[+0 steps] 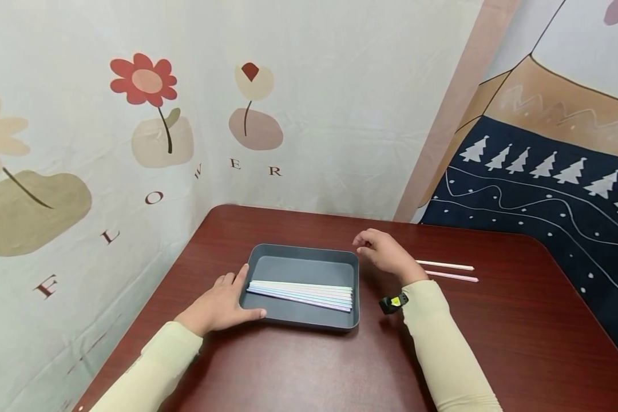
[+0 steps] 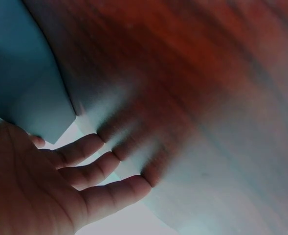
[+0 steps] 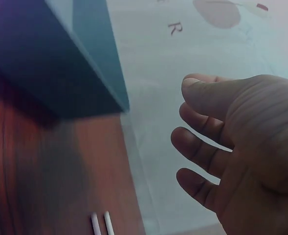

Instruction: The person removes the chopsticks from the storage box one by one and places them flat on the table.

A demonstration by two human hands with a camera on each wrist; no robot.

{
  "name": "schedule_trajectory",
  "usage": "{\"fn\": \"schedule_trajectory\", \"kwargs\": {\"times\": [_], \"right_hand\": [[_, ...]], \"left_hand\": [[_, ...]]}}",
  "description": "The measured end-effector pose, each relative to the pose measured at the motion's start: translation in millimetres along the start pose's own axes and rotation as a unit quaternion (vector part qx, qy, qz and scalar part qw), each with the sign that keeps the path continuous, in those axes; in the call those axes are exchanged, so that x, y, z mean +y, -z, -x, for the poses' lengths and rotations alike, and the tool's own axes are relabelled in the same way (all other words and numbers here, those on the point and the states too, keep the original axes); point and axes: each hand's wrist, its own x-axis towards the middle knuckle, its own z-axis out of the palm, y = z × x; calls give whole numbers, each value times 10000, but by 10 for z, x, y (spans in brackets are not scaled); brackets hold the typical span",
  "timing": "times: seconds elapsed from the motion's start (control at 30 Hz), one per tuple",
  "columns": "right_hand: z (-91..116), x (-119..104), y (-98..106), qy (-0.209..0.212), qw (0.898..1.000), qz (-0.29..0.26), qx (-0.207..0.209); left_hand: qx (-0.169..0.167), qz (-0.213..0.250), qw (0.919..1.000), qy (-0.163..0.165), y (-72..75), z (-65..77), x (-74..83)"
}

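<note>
A shallow grey rectangular tray (image 1: 309, 252) sits on the table. Inside it lies a bundle of long thin pastel sticks (image 1: 304, 293), side by side and fanning slightly toward the right. My left hand (image 1: 218, 306) rests at the tray's left side, index finger along the left rim and thumb at the front edge; the left wrist view shows its other fingers touching the tabletop. Just beyond the tray's back right corner hovers my right hand (image 1: 386, 252), fingers loosely bent and holding nothing. Two more sticks (image 1: 453, 277) lie right of it, partly hidden by the wrist.
The dark red-brown wooden table (image 1: 298, 372) has rounded far corners. A pale cloth with flower prints (image 1: 335, 114) hangs behind and to the left. On the right hangs a navy cloth with white trees (image 1: 535, 212). A black band (image 1: 393, 303) is on the right wrist.
</note>
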Motion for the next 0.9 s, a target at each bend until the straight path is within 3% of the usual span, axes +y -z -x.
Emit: {"fn": "schedule_trajectory", "kwargs": {"times": [0.23,0.63,0.9], "right_hand": [[-144,-204,-132,184,9997,5,-135],[-270,-364,-480,269,9964,-128,-795],[-348,-455,-655,146,9897,-499,-1336]], "left_hand": [[90,54,9999,-83,-1,3,-9],[110,79,9999,-74,-17,8,-9],[91,84,9999,-59,-6,11,-5]]}}
